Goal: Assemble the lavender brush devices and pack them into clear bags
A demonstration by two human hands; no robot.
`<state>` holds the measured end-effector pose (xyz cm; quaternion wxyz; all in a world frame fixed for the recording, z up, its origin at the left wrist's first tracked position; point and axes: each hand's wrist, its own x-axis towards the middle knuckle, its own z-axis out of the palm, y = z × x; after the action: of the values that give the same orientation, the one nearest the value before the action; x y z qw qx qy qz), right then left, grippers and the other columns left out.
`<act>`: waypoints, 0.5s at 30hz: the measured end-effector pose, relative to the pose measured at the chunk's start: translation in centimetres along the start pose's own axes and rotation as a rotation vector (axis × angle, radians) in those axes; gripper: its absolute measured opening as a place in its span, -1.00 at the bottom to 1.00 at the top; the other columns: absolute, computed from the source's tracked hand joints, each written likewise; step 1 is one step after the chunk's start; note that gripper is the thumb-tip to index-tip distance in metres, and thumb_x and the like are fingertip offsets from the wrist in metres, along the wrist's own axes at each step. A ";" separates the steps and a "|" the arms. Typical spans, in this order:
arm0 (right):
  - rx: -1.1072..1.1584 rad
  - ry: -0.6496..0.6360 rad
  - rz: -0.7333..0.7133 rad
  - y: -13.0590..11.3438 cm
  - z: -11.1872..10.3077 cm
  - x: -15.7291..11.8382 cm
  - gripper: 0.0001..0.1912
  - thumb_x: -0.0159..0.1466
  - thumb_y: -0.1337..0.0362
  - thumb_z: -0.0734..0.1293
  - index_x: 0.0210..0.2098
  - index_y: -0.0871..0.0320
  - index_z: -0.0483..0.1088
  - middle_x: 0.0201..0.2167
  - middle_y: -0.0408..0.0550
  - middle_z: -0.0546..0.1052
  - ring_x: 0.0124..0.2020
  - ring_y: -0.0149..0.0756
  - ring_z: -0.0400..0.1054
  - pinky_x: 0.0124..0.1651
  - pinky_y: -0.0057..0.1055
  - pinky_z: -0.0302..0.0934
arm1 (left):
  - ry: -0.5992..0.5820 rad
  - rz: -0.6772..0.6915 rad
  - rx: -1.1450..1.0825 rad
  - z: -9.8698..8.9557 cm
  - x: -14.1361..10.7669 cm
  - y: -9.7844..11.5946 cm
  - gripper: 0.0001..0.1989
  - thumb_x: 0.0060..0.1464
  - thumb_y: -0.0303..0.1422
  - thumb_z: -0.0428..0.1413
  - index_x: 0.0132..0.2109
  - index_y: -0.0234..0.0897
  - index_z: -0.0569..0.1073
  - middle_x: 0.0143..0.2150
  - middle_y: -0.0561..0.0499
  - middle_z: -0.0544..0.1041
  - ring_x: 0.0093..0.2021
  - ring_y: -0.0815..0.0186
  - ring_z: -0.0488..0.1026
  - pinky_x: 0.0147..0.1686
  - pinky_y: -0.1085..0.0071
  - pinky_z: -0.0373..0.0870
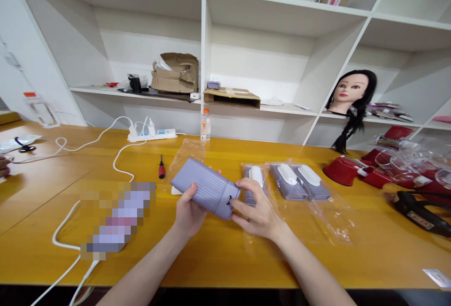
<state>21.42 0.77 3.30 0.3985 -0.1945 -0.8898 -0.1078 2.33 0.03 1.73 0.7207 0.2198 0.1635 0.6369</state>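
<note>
A lavender ribbed case (pixel 202 184) is held tilted above the table between both hands. My left hand (pixel 192 210) is wrapped round its body from the near side, thumb on the ribbed face. My right hand (pixel 259 207) grips the smooth end section, with fingertips beside a small dark opening in it. What shows in the opening is too small to make out. Just beyond my right hand lies a lavender unit with a white oval part (pixel 255 174), partly hidden. Two similar lavender units (pixel 287 181) in clear plastic lie farther right.
A screwdriver (pixel 161 169), a power strip (pixel 155 135) and a bottle (pixel 206 127) stand or lie behind. White cables run left beside a pixelated object (pixel 121 221). Red-based parts (pixel 340 171) and a black tool (pixel 421 214) are right. Another person's hand (pixel 4 166) shows at the left edge.
</note>
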 end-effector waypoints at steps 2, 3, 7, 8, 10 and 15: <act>0.017 0.001 -0.010 0.0 -0.1 0.0 -0.75 0.12 0.37 0.33 -0.19 0.05 0.39 0.00 0.08 0.22 0.03 -0.06 0.20 -0.04 -0.02 0.27 | -0.003 0.006 0.004 0.0 0.0 0.0 -0.48 0.03 -0.24 0.05 0.16 -0.20 0.26 -0.03 -0.08 0.51 0.07 0.06 0.35 0.00 0.19 0.29; 0.023 -0.002 -0.012 0.0 -0.1 0.0 -0.76 0.12 0.38 0.32 -0.20 0.05 0.39 0.00 0.08 0.23 0.03 -0.06 0.20 -0.03 -0.04 0.27 | -0.002 0.008 0.006 0.0 -0.1 0.0 -0.48 0.02 -0.24 0.05 0.16 -0.20 0.26 -0.03 -0.08 0.51 0.07 0.06 0.35 0.00 0.19 0.29; 0.018 -0.019 -0.031 0.2 -0.1 0.0 -0.79 0.15 0.37 0.32 -0.20 0.05 0.39 0.00 0.07 0.25 0.05 -0.09 0.21 -0.02 -0.07 0.28 | 0.022 0.006 0.015 0.2 -0.3 0.0 -0.47 0.02 -0.25 0.06 0.16 -0.22 0.26 -0.04 -0.09 0.51 0.06 0.06 0.35 0.00 0.20 0.30; 0.020 -0.010 -0.045 0.2 -0.1 0.0 -0.79 0.14 0.37 0.33 -0.20 0.06 0.39 -0.02 0.07 0.26 0.04 -0.08 0.21 -0.03 -0.06 0.29 | 0.029 0.006 0.018 0.2 -0.3 0.0 -0.47 0.02 -0.25 0.06 0.16 -0.22 0.26 -0.04 -0.10 0.51 0.06 0.06 0.36 0.00 0.20 0.30; 0.033 0.036 -0.085 0.3 0.0 0.0 -0.78 0.13 0.38 0.35 -0.21 0.10 0.38 -0.04 0.08 0.27 0.03 -0.06 0.22 -0.05 -0.05 0.30 | 0.036 0.007 0.020 0.3 -0.3 0.0 -0.47 0.02 -0.24 0.06 0.15 -0.24 0.26 -0.05 -0.11 0.51 0.04 0.06 0.37 0.00 0.19 0.30; 0.076 0.104 -0.134 0.4 0.4 0.2 -0.74 0.09 0.45 0.37 -0.20 0.17 0.37 -0.05 0.11 0.27 -0.01 -0.04 0.23 -0.08 -0.05 0.32 | 0.036 -0.002 0.012 0.4 -0.2 -0.1 -0.47 0.04 -0.22 0.04 0.15 -0.28 0.26 -0.06 -0.14 0.52 0.01 0.05 0.40 -0.01 0.17 0.31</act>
<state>21.25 1.31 3.19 0.4433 -0.1136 -0.8823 -0.1103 2.58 -0.26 2.06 0.7168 0.2123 0.1805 0.6391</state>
